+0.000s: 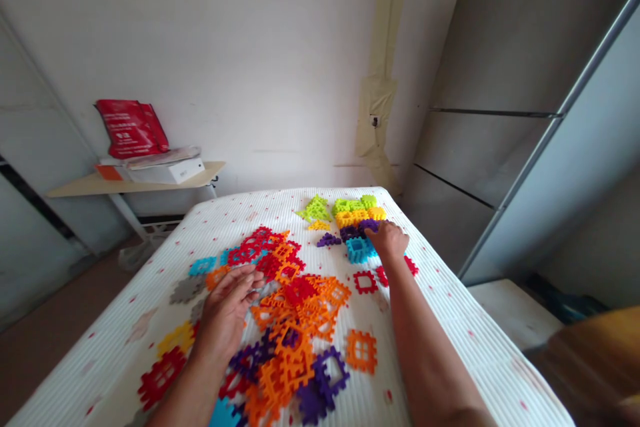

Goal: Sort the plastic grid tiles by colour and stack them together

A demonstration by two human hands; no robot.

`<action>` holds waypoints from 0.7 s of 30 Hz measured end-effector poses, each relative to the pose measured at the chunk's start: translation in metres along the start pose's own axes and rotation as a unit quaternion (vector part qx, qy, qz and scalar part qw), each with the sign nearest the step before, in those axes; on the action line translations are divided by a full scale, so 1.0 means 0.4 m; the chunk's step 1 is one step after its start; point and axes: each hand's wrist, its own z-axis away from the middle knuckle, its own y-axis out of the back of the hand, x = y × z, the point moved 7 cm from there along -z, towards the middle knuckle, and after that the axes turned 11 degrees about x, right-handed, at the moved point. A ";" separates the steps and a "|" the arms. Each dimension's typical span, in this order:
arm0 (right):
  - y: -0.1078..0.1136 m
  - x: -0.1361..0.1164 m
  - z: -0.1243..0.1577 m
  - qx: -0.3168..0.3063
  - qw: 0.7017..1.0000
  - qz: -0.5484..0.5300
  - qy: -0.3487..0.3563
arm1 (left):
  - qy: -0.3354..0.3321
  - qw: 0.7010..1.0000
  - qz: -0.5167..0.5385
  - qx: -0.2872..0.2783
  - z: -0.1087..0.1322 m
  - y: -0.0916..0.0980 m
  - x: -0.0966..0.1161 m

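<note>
Many flat plastic interlocking tiles in red, orange, purple, blue and yellow lie in a loose pile [295, 307] on a white bedspread [450, 320]. My left hand [227, 307] rests flat on the pile's left side, fingers stretched out. Farther off, my right hand [387, 239] reaches to a joined block of tiles [357, 220] stacked in green, yellow, purple and blue rows. Its fingers curl against the purple and blue cubes; whether they hold anything is hidden. A green tile [315, 208] and a small purple tile [329, 239] lie beside that block.
A low wooden shelf [135, 181] with a white box and a red bag [131, 128] stands at the back left wall. Grey cabinet panels [525, 147] rise on the right. A wooden edge [595, 360] shows at the lower right.
</note>
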 end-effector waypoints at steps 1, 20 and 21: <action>-0.001 -0.005 0.002 0.004 1.000 0.001 0.004 | 0.000 1.000 0.000 0.001 -0.001 0.001 0.000; -0.029 -0.011 0.007 0.022 1.000 0.013 0.012 | 0.007 1.000 0.001 -0.003 -0.005 0.004 -0.007; -0.029 -0.012 0.008 0.021 1.000 0.011 0.012 | 0.006 1.000 0.001 -0.003 -0.005 0.004 -0.007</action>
